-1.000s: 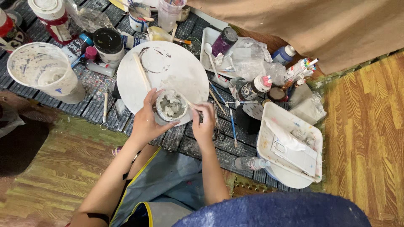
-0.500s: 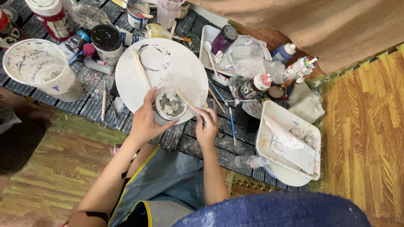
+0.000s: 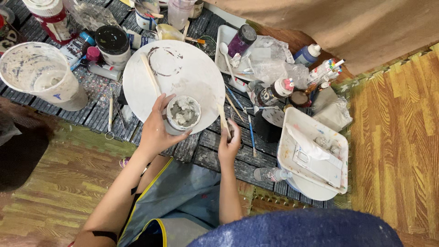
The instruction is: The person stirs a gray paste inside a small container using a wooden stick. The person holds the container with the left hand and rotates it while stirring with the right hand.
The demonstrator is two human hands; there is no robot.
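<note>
The left hand [image 3: 155,130] is wrapped around a jar [image 3: 182,114] of grey paste over the white disc [image 3: 176,75]. The right hand [image 3: 230,142] pinches a wooden stick [image 3: 222,120] just beside the jar.

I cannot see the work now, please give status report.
Left hand grips small cup. Right hand holds wooden stick beside it. Nothing blocks.

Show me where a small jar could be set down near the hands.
The white round board is bare between the left hand with its small cup and the dark ring stain. Dark mat shows just below the right hand. Bottles and brushes crowd the top and right; the white tray is full.
</note>
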